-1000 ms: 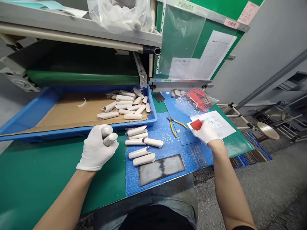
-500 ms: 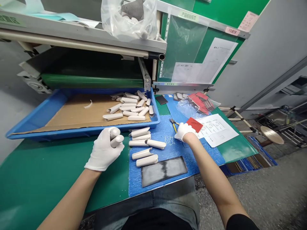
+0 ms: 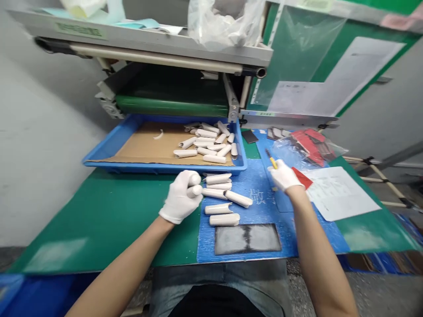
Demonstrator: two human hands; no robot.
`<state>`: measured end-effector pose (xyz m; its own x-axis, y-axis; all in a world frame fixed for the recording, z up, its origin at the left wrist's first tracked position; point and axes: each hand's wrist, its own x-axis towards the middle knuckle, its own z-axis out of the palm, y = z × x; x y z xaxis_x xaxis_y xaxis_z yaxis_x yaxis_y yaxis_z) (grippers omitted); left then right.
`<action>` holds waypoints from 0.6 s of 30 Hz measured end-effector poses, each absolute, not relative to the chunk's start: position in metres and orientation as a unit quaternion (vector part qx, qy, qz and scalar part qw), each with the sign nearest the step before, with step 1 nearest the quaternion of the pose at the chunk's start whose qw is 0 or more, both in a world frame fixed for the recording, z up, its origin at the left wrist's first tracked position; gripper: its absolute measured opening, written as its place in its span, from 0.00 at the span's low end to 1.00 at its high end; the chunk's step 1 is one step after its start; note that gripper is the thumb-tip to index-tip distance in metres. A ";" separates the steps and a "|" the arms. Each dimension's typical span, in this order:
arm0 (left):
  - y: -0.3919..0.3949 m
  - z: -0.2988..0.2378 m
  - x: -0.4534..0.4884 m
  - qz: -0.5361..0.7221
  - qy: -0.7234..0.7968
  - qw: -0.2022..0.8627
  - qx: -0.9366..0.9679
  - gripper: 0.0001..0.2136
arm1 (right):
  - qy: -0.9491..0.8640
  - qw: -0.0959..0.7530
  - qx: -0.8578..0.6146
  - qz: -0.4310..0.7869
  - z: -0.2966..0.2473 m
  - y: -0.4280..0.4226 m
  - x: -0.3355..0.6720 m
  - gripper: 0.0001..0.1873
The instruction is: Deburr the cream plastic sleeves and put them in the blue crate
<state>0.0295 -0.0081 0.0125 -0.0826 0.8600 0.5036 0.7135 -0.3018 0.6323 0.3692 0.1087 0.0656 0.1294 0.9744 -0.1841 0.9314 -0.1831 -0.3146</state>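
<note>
Moving off the paper sheet (image 3: 340, 193), the right hand (image 3: 284, 176) now covers the yellow-handled pliers (image 3: 271, 161) on the blue mat (image 3: 264, 209), with the red card (image 3: 302, 178) beside its wrist. Its fingers curl, but their grip is unclear. The left hand (image 3: 181, 196) stays fisted around two white sleeves (image 3: 194, 185).

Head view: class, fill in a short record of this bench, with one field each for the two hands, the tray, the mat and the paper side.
Left hand: gloved, closed on two white tubes
Right hand: gloved, on yellow-handled pliers; grip unclear; red card beside it
Tray: blue, cardboard-lined, tube pile at its right end
Mat: blue, with loose tubes and a dark plate
Right side: paper sheet, bag of red cards
</note>
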 end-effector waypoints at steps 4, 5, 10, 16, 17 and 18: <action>-0.008 0.016 0.041 0.465 0.534 0.043 0.704 0.08 | -0.734 0.214 -0.605 0.223 0.078 0.087 0.337 0.25; -0.008 0.016 0.042 0.469 0.526 0.033 0.708 0.08 | -0.752 0.256 -0.560 0.235 0.076 0.079 0.325 0.25; -0.007 0.016 0.035 0.437 0.535 0.037 0.722 0.07 | -0.844 0.251 -0.462 0.108 0.042 0.047 0.280 0.35; -0.010 0.016 0.032 0.418 0.557 0.048 0.716 0.07 | -0.889 0.189 -0.413 -0.055 0.030 0.030 0.274 0.37; -0.010 0.016 0.033 0.417 0.556 0.049 0.717 0.07 | -0.890 0.185 -0.411 -0.070 0.032 0.029 0.274 0.37; -0.010 0.016 0.034 0.416 0.556 0.050 0.718 0.07 | -0.891 0.183 -0.408 -0.081 0.034 0.028 0.273 0.38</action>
<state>0.0339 -0.0104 0.0163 0.0351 0.8402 0.5412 0.7564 -0.3762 0.5351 0.2733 0.0280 0.0339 -0.5993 0.6977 0.3924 0.7574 0.6530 -0.0044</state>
